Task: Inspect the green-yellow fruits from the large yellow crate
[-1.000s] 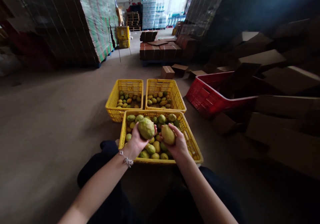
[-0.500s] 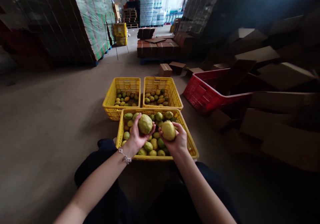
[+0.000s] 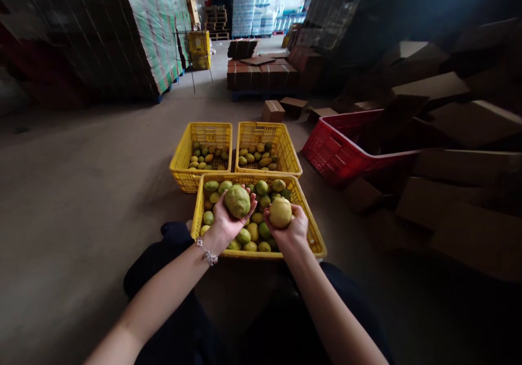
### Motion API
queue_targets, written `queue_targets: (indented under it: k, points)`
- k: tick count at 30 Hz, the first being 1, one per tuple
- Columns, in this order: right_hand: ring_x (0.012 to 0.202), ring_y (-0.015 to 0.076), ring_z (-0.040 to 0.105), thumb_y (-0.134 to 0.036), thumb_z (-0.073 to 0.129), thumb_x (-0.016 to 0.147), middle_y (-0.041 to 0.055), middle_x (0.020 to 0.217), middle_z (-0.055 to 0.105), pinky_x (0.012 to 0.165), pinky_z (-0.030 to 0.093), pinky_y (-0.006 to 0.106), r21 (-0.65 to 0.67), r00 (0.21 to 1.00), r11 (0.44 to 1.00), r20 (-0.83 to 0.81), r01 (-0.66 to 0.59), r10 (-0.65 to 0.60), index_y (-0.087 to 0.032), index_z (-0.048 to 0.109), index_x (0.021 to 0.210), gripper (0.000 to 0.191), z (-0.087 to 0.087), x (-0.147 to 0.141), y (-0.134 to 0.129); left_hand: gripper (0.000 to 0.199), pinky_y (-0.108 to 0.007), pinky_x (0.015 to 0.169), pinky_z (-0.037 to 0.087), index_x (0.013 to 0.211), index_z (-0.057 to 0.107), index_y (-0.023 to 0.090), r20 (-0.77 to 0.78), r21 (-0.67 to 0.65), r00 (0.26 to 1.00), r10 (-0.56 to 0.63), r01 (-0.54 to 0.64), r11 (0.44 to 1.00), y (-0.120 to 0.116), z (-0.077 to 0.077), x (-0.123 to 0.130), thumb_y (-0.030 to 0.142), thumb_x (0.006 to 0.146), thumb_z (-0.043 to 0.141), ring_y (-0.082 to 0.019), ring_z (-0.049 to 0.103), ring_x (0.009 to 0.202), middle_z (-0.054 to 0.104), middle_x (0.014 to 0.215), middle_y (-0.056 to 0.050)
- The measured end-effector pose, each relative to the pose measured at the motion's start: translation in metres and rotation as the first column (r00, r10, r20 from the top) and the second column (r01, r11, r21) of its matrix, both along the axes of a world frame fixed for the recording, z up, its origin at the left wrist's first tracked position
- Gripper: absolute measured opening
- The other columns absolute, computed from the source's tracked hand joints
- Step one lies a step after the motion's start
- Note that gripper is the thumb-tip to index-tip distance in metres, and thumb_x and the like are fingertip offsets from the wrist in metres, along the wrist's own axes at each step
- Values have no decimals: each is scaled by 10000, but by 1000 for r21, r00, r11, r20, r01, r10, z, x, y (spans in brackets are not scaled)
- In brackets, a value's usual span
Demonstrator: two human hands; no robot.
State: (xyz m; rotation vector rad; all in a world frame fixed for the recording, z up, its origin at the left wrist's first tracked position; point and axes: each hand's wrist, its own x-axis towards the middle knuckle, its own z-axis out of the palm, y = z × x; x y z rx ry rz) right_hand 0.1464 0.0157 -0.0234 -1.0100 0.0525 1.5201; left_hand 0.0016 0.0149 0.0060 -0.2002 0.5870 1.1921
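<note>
My left hand [image 3: 229, 221], palm up, holds a large bumpy green fruit [image 3: 237, 201] over the near yellow crate [image 3: 318, 241]. In my right hand [image 3: 294, 228] rests a smoother, paler yellow-green fruit [image 3: 280, 212], with the fingers curled around its underside. The two fruits are held side by side, a small gap between them. Below them, many green and yellow fruits [image 3: 243, 236] lie in the near crate, partly hidden by my hands.
Beyond the near crate stand a left yellow crate [image 3: 179, 161] and a right yellow crate [image 3: 294, 164], both with fruits inside. A red crate [image 3: 332, 155] and cardboard boxes [image 3: 468, 204] lie at the right. Stacked cartons [image 3: 261, 78] stand farther back.
The fingers of my left hand have opened out a little under the green fruit. My right hand has turned more palm up with its fruit. The view has shifted slightly.
</note>
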Motion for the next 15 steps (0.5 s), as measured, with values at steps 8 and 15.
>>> queue_targets:
  k: [8,15]
  points:
    - [560,129,634,-205,638,758,-38,624,657,525,583,239,3,993,994,-44,111,-111,-206,592,790,57,28,-15,-7,304,-273,609,594,1007,654,148,-107,-40,993,53,-58,998,3,8,-3,429,898,616,-176,681,695,679,790,-58]
    - [473,148,611,-342,499,902,43,592,674,392,498,213,-39,995,995,-16,-97,97,-182,620,781,234,18,-16,-4,333,-290,573,569,1190,633,181,-71,-64,995,-65,61,996,3,-6,-1,349,936,498,-193,669,649,716,812,-103]
